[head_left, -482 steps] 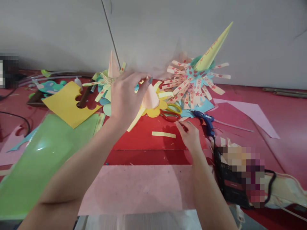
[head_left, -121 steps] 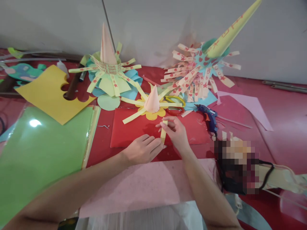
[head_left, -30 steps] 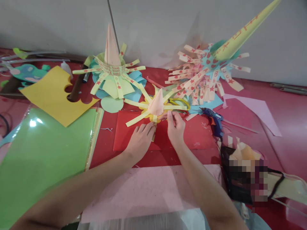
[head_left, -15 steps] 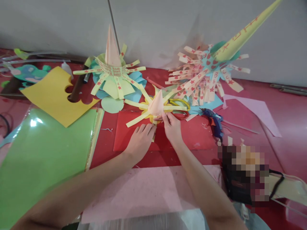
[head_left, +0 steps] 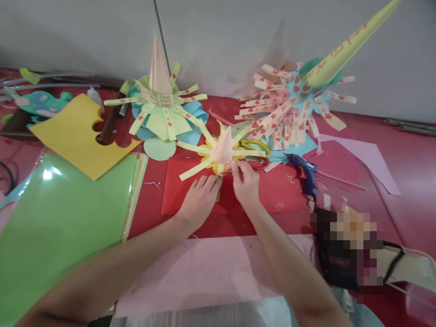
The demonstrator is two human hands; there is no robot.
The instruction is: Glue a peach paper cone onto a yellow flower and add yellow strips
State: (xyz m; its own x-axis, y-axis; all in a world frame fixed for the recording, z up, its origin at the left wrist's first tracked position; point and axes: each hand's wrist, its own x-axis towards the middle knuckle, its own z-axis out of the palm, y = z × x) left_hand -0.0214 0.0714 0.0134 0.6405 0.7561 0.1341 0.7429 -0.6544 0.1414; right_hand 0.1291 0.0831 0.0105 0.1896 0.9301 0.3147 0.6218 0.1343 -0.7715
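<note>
In the middle of the red work surface lies a yellow flower-shaped paper piece (head_left: 203, 151). A pale pink paper cone (head_left: 223, 147) stands on it, with pale yellow strips (head_left: 192, 170) fanned outward. My left hand (head_left: 200, 202) rests just below it, fingers bent and together on a short pale strip (head_left: 218, 195) that points toward me. Close by the cone's base, my right hand (head_left: 245, 184) is closed in a pinch at the flower's lower right edge. What its fingertips hold, if anything, is too small to make out.
A blue glue gun (head_left: 304, 175) lies to the right. Yellow- and red-handled scissors (head_left: 257, 146) sit behind the flower. Two finished cone-topped paper crafts, one green (head_left: 160, 97) and one pink-and-blue (head_left: 296, 93), stand at the back. Green sheets (head_left: 78, 218) and cut yellow paper (head_left: 78, 136) lie left.
My right hand has shifted slightly right, off the cone's base, and its fingers are drawn closer together. The left hand and the flower hold their place.
</note>
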